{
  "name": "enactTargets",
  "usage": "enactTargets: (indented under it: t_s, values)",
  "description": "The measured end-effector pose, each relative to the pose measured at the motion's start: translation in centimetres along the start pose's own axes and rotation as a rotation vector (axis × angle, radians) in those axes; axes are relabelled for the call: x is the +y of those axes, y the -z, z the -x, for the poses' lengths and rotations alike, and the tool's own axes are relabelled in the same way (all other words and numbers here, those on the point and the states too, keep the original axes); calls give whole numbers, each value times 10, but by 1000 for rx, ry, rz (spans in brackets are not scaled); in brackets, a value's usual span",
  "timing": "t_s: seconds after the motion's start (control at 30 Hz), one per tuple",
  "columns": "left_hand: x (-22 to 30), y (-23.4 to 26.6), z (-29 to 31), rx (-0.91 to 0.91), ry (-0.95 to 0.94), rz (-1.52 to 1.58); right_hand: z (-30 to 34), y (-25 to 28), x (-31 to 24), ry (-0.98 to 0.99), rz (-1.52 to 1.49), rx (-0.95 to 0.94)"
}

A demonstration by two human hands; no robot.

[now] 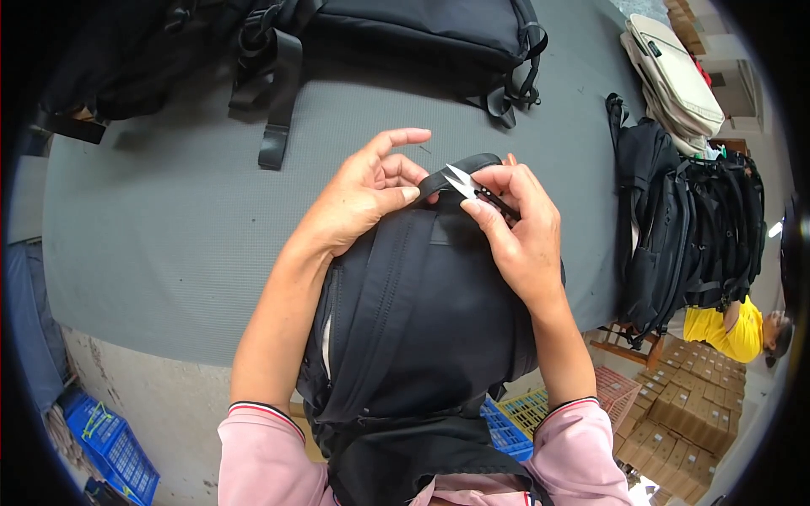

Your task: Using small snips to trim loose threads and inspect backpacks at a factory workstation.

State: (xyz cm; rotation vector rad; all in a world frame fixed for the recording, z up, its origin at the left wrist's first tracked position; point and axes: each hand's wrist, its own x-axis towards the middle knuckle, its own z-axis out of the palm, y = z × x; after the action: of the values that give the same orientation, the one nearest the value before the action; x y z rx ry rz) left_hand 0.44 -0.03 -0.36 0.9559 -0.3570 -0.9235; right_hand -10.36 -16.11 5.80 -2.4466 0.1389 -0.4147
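Black bag (456,312) at counter's (169,253) near edge. Left hand (367,190): grip pinching its top strap (477,160). Right hand (527,228): grip closed round snips (479,191), blades apart, at strap. Another bag (413,25) lies across counter, far side.

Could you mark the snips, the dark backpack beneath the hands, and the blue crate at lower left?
Snips (473,191): head view, where the silver blades meet.
Dark backpack (451,312): head view, its broad fabric panel.
Blue crate (116,449): head view, its slotted side.
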Motion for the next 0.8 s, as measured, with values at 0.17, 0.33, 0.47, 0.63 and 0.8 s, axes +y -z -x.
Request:
enactTargets:
  t_s: [0.17, 0.33, 0.47, 0.63, 0.8]
  values:
    - [3, -2, 1, 30, 30, -42, 3, 11, -15, 10, 297, -89]
    - [3, -3, 1, 25, 21, -51, -3, 12, -21, 82, 474, -123]
    - [2, -2, 2, 31, 15, -43, -6, 10, -21, 91, 491, -140]
    - [1, -3, 1, 19, 20, -38, -2, 3, 3, -424, -528, -142]
    - [0, -1, 3, 17, 22, -43, 1, 6, -6, -83, 52, -80]
